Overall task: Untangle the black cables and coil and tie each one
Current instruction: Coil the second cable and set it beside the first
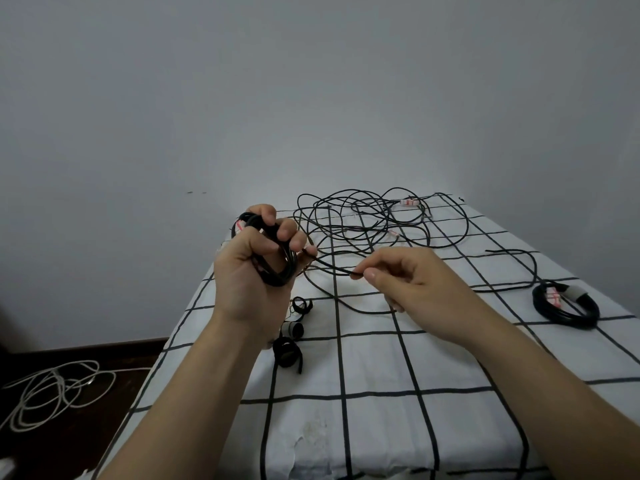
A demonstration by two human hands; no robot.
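My left grip (249, 258) curls round the part-wound coil (277, 276), keeping its loops together. My right grip (405, 282) pinches the free strand (332, 266) to feed it in. The tangle (360, 220) lies at twelve o'clock on the bed (381, 358).

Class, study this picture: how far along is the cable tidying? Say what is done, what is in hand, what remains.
Done: one coiled cable lies at the right, bound with a pale tie. In hand: the left hand grips a part-wound coil while the right hand pinches its loose strand. Left: the tangle at the far end, and the spare ties lying unused.
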